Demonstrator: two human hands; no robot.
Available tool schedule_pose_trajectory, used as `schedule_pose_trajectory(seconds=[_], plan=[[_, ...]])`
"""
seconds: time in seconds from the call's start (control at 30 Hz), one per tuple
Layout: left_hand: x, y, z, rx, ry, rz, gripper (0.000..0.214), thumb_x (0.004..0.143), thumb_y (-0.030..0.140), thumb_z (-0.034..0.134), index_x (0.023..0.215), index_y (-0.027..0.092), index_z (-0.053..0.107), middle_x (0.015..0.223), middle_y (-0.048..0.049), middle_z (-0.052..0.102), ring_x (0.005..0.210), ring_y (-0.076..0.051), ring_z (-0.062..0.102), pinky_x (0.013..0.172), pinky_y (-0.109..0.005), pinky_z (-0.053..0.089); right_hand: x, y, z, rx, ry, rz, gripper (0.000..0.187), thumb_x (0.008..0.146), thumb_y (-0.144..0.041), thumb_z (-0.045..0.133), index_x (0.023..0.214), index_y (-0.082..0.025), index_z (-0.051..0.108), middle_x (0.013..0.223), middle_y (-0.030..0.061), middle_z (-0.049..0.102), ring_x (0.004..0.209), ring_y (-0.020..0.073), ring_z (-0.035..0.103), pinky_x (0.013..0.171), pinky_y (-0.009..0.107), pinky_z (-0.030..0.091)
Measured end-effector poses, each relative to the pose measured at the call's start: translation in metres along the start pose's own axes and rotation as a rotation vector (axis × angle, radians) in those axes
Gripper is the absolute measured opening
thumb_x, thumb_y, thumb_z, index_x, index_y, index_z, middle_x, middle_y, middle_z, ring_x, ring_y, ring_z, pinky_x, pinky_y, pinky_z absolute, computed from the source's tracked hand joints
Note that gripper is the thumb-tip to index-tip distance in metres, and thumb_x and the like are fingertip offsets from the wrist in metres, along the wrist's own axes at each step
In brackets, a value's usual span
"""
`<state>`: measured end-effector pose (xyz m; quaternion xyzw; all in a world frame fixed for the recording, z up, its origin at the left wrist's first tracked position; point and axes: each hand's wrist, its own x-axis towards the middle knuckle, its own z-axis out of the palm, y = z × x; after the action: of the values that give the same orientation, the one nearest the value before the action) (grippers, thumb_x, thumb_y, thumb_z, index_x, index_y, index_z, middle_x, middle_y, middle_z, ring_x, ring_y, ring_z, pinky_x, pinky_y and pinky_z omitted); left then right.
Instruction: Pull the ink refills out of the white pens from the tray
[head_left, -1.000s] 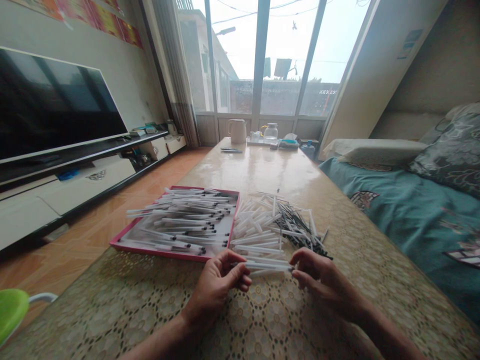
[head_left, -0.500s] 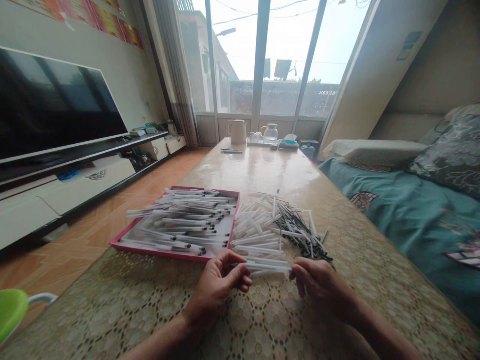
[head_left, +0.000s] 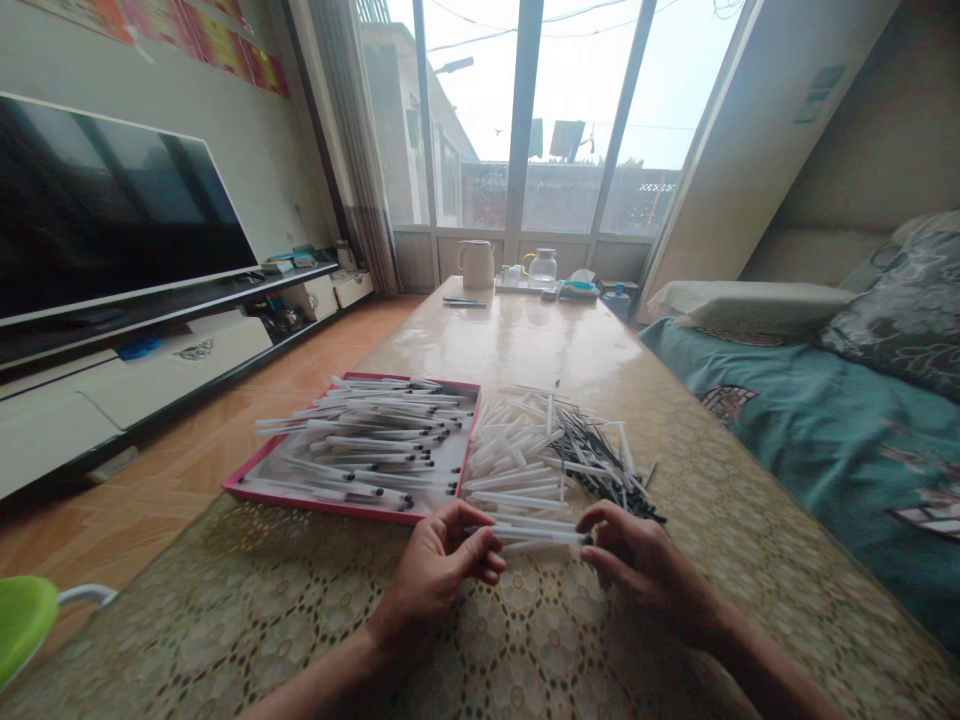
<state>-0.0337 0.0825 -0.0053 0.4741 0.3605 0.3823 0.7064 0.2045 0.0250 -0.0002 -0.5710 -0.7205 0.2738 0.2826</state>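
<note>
My left hand (head_left: 450, 550) is closed in a pinch on the left end of a pen (head_left: 544, 537), a slim translucent white barrel with a black end piece, held level above the table. Around that black end, my right hand (head_left: 637, 560) has its thumb and forefinger parted, with a small gap showing between them. Just beyond the hands lies a pile of white pen barrels (head_left: 510, 450). To its right is a heap of thin dark refills (head_left: 600, 460), some with black ends. At left, a pink-rimmed tray (head_left: 315, 512) bears many black-ended pens (head_left: 375, 440).
All this rests on a long table with a patterned cover (head_left: 517, 650). Toward its far end stand a beige jug (head_left: 476, 265), a glass pitcher (head_left: 542, 267) and a tissue pack (head_left: 577, 288). A teal-covered sofa (head_left: 787, 420) runs along the right; a green stool (head_left: 26, 625) is at lower left.
My right thumb and forefinger have spread apart from their pinch on the pen's right end, so the black end piece now shows. The left hand keeps its hold.
</note>
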Motion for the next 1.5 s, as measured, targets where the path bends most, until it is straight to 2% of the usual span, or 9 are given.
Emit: schedule_pose_trajectory(seconds=[0.17,0.3,0.47,0.63,0.8,0.97,1.1,1.27,1.5], plan=[[0.000,0.001,0.000,0.003,0.010,-0.001,0.025,0.068,0.030,0.072,0.077,0.013,0.055,0.059,-0.0011,0.065,0.053,-0.012,0.061,0.050,-0.021,0.047,-0.001,0.000,0.000,-0.031,0.004,-0.010,0.033,0.093,-0.037,0.033,0.073,-0.019,0.052,0.052,-0.0031,0.057,0.049,0.0110,0.054,0.054,0.021,0.040],[0.000,0.002,0.000,0.008,0.010,-0.005,0.026,0.068,0.030,0.072,0.078,0.013,0.055,0.059,-0.0009,0.065,0.053,-0.011,0.061,0.049,-0.021,0.047,-0.002,-0.002,0.000,-0.020,-0.002,0.001,0.019,0.088,-0.036,0.044,0.089,-0.019,0.052,0.055,-0.0045,0.057,0.050,0.0112,0.053,0.052,0.020,0.039],[0.001,0.003,0.000,0.001,0.014,-0.012,0.027,0.067,0.030,0.072,0.078,0.013,0.054,0.058,-0.0005,0.065,0.052,-0.011,0.061,0.049,-0.021,0.047,0.000,0.000,0.000,-0.069,-0.009,-0.009,0.035,0.093,-0.038,0.031,0.070,-0.019,0.051,0.053,-0.0027,0.057,0.049,0.0110,0.054,0.053,0.020,0.039],[0.000,0.002,0.000,0.001,0.014,-0.011,0.026,0.068,0.030,0.072,0.078,0.013,0.055,0.058,-0.0010,0.065,0.053,-0.012,0.061,0.050,-0.021,0.047,0.000,-0.001,0.000,-0.036,-0.010,-0.010,0.023,0.090,-0.038,0.041,0.087,-0.019,0.053,0.055,-0.0037,0.058,0.050,0.0112,0.054,0.052,0.020,0.039],[0.000,0.003,0.002,-0.001,0.024,-0.013,0.026,0.067,0.029,0.072,0.077,0.013,0.055,0.057,-0.0006,0.065,0.052,-0.012,0.060,0.049,-0.021,0.047,-0.001,0.000,-0.002,-0.047,0.006,-0.028,0.034,0.093,-0.037,0.033,0.071,-0.019,0.051,0.054,-0.0027,0.057,0.050,0.0112,0.054,0.055,0.021,0.040],[0.001,0.003,0.002,-0.007,0.033,-0.016,0.027,0.066,0.031,0.073,0.077,0.013,0.055,0.059,-0.0004,0.065,0.052,-0.012,0.061,0.049,-0.022,0.047,-0.001,0.005,-0.011,-0.018,0.134,0.042,0.021,0.087,-0.038,0.044,0.081,-0.019,0.052,0.057,-0.0033,0.054,0.052,0.0124,0.052,0.050,0.022,0.040],[0.000,0.003,0.001,-0.011,0.039,-0.012,0.029,0.065,0.033,0.074,0.077,0.013,0.055,0.058,0.0000,0.064,0.052,-0.012,0.061,0.049,-0.022,0.047,-0.001,0.009,-0.014,-0.065,0.206,0.084,0.028,0.086,-0.040,0.045,0.100,-0.017,0.055,0.055,-0.0039,0.052,0.048,0.0128,0.049,0.049,0.023,0.039],[0.000,0.002,0.000,-0.008,0.018,-0.001,0.027,0.068,0.031,0.072,0.079,0.013,0.055,0.061,-0.0008,0.065,0.053,-0.012,0.061,0.049,-0.021,0.048,-0.002,-0.002,-0.008,-0.007,0.033,0.007,0.027,0.089,-0.038,0.042,0.080,-0.018,0.058,0.057,-0.0022,0.055,0.053,0.0122,0.051,0.052,0.022,0.040],[0.000,0.002,0.001,0.000,0.033,-0.001,0.024,0.069,0.031,0.071,0.077,0.014,0.056,0.063,-0.0005,0.065,0.053,-0.012,0.061,0.049,-0.021,0.048,-0.002,-0.004,-0.014,0.143,0.124,0.064,0.024,0.085,-0.037,0.046,0.072,-0.018,0.054,0.056,-0.0035,0.051,0.052,0.0112,0.048,0.049,0.021,0.039]])
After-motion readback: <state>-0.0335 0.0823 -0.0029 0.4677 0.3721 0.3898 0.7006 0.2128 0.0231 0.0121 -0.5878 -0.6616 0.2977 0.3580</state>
